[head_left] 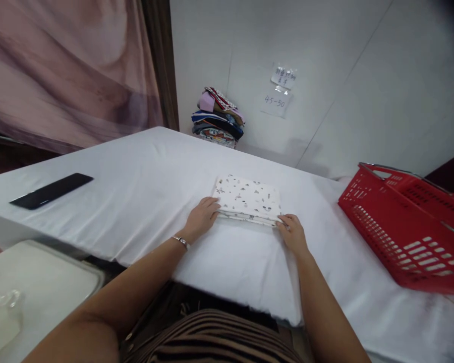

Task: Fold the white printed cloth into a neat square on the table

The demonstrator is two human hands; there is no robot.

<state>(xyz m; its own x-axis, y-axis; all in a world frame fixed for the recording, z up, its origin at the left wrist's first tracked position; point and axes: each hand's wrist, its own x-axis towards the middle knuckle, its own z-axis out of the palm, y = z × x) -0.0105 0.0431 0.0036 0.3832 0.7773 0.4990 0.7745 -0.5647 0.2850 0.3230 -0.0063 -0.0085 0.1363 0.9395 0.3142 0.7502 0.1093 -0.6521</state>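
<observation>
A folded white cloth (247,196) with small dark printed figures lies flat on the white-covered table, its layers showing along the near edge. At its near left corner is my left hand (203,218), fingers closed on the edge and a bracelet at the wrist. The near right corner is pinched between the thumb and fingers of my right hand (293,234). The undersides of both corners are hidden by my fingers.
A red plastic basket (404,227) stands on the table (144,201) at right. A black flat device (53,190) lies at left. Folded clothes (217,121) are piled beyond the far edge, by a wall with paper signs (277,101). A white surface (49,282) is at lower left.
</observation>
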